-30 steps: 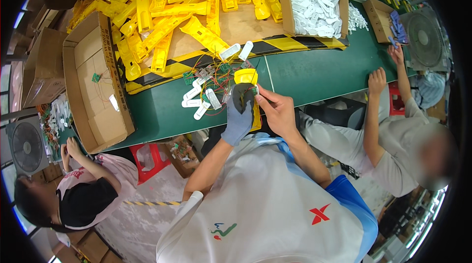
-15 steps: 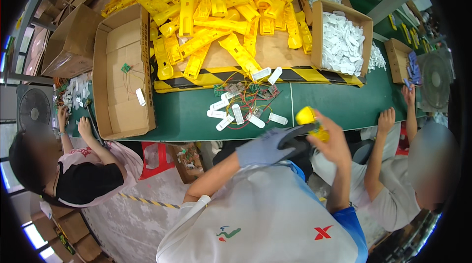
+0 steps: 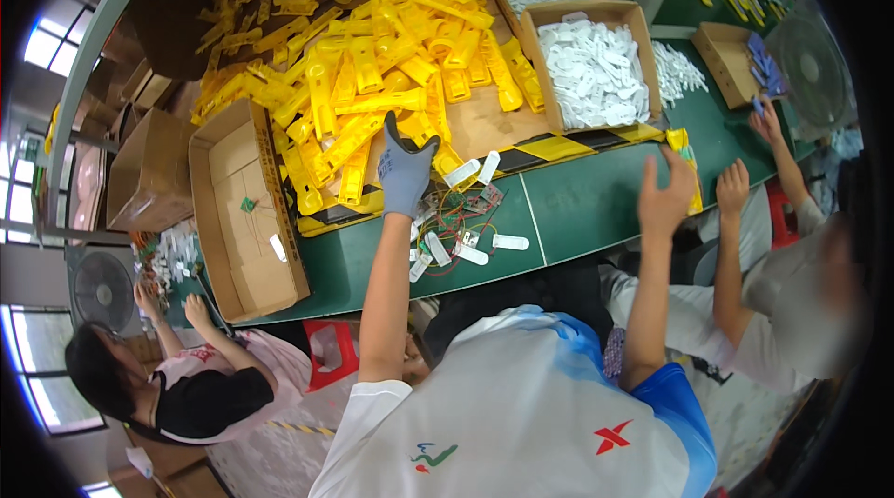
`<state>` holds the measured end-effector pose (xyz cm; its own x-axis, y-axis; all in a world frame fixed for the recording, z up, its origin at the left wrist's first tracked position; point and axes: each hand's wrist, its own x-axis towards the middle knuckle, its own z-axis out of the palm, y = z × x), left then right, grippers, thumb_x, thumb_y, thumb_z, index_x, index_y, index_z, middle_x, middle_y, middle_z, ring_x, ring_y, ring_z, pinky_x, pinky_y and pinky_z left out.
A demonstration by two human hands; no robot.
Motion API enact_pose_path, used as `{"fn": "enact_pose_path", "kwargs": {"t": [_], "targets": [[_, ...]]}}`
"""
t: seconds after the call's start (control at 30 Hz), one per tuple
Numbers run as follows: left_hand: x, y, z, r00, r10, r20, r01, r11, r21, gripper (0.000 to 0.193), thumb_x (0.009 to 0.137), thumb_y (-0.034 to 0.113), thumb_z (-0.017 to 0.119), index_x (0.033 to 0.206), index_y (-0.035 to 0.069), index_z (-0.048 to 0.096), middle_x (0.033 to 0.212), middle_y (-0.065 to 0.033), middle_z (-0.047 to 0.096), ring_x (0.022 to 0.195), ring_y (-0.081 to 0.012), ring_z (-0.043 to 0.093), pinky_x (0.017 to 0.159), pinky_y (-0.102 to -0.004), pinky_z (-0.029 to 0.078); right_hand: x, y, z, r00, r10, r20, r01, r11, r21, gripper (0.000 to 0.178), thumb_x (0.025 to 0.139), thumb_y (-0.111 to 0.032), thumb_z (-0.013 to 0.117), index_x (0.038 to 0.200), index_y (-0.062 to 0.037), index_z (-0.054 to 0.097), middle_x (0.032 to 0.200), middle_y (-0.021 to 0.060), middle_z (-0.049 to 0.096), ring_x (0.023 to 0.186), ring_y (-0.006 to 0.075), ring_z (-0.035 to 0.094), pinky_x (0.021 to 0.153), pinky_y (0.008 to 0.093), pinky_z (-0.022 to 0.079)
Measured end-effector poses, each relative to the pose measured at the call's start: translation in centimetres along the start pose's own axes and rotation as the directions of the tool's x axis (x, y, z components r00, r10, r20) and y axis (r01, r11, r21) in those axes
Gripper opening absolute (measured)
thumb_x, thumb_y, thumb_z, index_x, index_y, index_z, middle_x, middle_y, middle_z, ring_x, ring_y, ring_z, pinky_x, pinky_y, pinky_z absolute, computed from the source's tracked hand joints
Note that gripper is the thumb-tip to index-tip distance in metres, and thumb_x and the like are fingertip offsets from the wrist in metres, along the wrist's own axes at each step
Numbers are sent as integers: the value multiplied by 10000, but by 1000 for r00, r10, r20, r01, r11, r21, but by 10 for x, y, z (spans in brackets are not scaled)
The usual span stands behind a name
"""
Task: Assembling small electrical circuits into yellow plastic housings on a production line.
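Observation:
My left hand (image 3: 406, 174), in a grey glove, reaches forward with straight fingers and rests on the near edge of a big pile of yellow plastic housings (image 3: 391, 70). My bare right hand (image 3: 667, 193) hovers over the green table (image 3: 596, 209) with its fingers spread and nothing in its grasp. A yellow assembled piece (image 3: 680, 140) lies just beyond its fingertips. Between my arms lie small white plastic parts (image 3: 470, 254) and little circuit boards with red and green wires (image 3: 456, 219).
A cardboard box of white parts (image 3: 591, 70) stands at the back right; an open, nearly empty carton (image 3: 244, 219) is on the left. A co-worker's hands (image 3: 734, 189) rest at my right, another person (image 3: 186, 386) sits lower left. Fans (image 3: 101, 289) stand at both sides.
My right hand has swung right and let go of the yellow piece it held. My gloved left hand has left that piece and stretched forward to the yellow pile.

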<state>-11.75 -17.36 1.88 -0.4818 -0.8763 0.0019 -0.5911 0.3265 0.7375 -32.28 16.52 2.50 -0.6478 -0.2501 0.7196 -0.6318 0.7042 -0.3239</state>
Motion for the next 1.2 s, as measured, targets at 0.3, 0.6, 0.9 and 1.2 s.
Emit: {"fn": "enact_pose_path", "kwargs": {"t": [0.3, 0.6, 0.9, 1.2], "targets": [[-21, 30, -19, 839, 1, -544, -466, 518, -717, 762, 761, -220, 611, 1443, 9, 359, 1260, -122, 549, 1115, -200, 563, 950, -335, 491, -79, -113, -10, 685, -433, 587, -9, 800, 600, 268, 780, -198, 751, 1008, -95, 653, 1079, 81, 624, 1043, 282, 567, 858, 414, 467], [-106, 12, -72, 717, -28, -697, -465, 725, -508, 370, 969, 169, 590, 1276, 19, 450, 1216, -94, 539, 1073, -199, 565, 939, -365, 479, -35, -100, -27, 702, -146, 697, -454, 662, 596, 130, 828, -59, 704, 944, -15, 663, 858, 106, 646, 730, 200, 628, 679, 277, 495], [-175, -2, -18, 961, -275, 0, 111, 388, -915, 327, 1010, 319, 514, 1198, 60, 446, 1044, -75, 537, 921, -164, 564, 803, -316, 482, -4, -110, 18, 768, -123, 628, -591, 241, 770, 146, 962, -140, 598, 1031, -11, 596, 921, 68, 672, 820, 100, 627, 701, 259, 502], [-142, 4, -26, 977, -212, 7, 79, 333, -940, 330, 976, 236, 599, 1249, 98, 477, 1120, -56, 561, 996, -162, 580, 838, -335, 495, 70, -139, 6, 823, -97, 560, -544, 151, 825, 179, 958, -81, 599, 1118, -2, 591, 902, 50, 668, 752, 66, 611, 656, 232, 500]]}}
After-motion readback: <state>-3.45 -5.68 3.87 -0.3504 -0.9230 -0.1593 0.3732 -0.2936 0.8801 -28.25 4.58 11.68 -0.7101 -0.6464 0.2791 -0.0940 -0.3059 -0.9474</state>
